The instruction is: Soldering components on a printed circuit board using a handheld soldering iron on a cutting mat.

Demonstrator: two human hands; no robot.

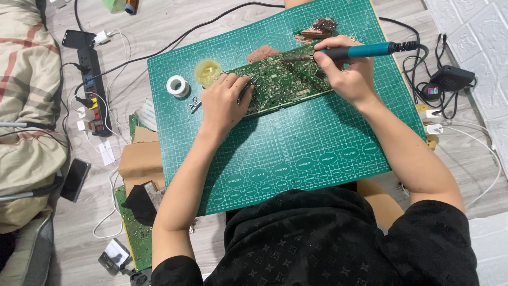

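The green circuit board point(283, 79) lies on the cutting mat point(296, 153). The right hand point(346, 74) has its grip closed around a blue soldering iron point(360, 51); the left hand point(225, 103) pinches tweezers point(248, 85) against the board. A slip could burn those left fingers, I reckon, or the dragging cord point(418, 58) could pull the tip off.

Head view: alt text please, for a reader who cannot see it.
A person's right hand holds a blue-handled soldering iron to a green circuit board on a green cutting mat, while the left hand grips tweezers on the board.
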